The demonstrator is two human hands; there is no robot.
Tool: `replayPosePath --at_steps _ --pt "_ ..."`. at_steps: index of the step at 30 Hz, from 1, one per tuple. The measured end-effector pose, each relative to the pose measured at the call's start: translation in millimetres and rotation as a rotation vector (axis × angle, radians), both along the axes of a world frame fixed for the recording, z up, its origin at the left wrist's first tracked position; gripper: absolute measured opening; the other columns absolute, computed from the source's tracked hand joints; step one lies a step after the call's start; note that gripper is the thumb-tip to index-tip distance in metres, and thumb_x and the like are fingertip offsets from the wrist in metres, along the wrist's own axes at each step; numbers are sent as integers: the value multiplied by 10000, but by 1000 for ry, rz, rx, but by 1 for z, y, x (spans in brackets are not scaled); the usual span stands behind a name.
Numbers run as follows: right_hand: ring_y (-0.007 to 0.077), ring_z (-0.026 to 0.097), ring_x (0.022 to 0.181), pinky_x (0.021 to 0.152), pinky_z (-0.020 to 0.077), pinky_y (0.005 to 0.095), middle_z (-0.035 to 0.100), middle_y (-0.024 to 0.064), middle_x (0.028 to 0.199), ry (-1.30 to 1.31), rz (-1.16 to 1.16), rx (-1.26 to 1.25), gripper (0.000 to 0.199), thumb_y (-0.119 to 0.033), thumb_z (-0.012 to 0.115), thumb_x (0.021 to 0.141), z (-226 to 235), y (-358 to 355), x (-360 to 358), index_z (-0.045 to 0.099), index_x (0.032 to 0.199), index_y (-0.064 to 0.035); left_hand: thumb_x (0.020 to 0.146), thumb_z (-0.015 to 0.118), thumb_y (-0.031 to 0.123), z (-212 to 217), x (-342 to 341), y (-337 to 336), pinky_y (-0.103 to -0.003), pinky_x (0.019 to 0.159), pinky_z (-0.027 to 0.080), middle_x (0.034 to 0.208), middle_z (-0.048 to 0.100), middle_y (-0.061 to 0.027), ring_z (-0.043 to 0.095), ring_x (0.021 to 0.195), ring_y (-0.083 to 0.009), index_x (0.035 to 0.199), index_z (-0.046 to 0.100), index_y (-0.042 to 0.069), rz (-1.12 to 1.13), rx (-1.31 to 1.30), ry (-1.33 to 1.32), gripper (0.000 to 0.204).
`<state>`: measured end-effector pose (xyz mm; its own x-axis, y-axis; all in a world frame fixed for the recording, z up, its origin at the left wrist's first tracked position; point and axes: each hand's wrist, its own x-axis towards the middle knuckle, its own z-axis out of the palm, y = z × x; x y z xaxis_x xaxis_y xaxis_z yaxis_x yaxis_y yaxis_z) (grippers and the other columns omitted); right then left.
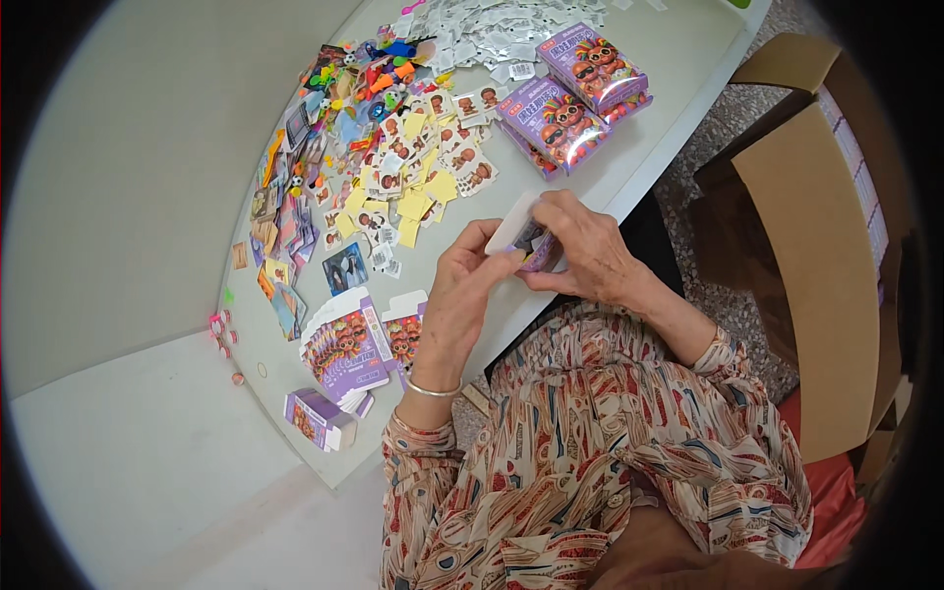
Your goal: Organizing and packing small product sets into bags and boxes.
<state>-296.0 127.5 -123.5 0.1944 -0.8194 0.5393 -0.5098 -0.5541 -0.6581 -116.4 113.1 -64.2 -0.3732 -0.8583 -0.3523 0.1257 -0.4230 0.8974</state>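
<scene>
Over the table's near edge, a small purple carton (511,226) is held between my two hands, its white flap raised and its inside partly showing. My left hand (460,300) grips the carton's left side with thumb and fingers. Wrapped round the right side is my right hand (593,248), its fingers bent over the opening and its thumb underneath. What lies inside the carton is mostly hidden by the fingers. Beyond my hands, filled purple boxes (560,128) with cartoon figures lie stacked, another pair (598,69) behind them.
Sticker cards and yellow slips (413,202) spread across the table (261,329). Small colourful toys (383,84) and silvery packets (492,34) are heaped farther back. Flat purple cartons (344,344) lie fanned at the left. An open cardboard box (811,246) holding rows of cartons stands right.
</scene>
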Motion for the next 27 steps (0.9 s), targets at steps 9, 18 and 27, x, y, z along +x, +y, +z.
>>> replayPosePath --at_steps 9,18,27 --pt "348 615 917 724 528 398 550 194 1065 -5 -73 171 858 -258 844 603 -5 2 7 369 1255 35 894 594 41 2 -16 29 -326 870 492 1187 617 -172 622 1042 -260 1226 576 4 -17 -965 -740 334" --pt "321 636 807 666 542 363 568 182 1005 -34 -111 -59 907 -286 859 575 -5 1 11 374 1251 76 883 616 38 5 -14 15 -300 779 511 1007 681 -145 666 867 -226 1134 634 0 83 -729 -656 254" --pt "346 627 821 648 537 391 521 199 1106 9 -102 -59 952 -312 854 596 -13 1 11 314 1280 72 846 585 -13 5 -18 17 -342 754 527 1024 658 -185 669 865 -283 1162 584 -43 -21 -952 -855 318"
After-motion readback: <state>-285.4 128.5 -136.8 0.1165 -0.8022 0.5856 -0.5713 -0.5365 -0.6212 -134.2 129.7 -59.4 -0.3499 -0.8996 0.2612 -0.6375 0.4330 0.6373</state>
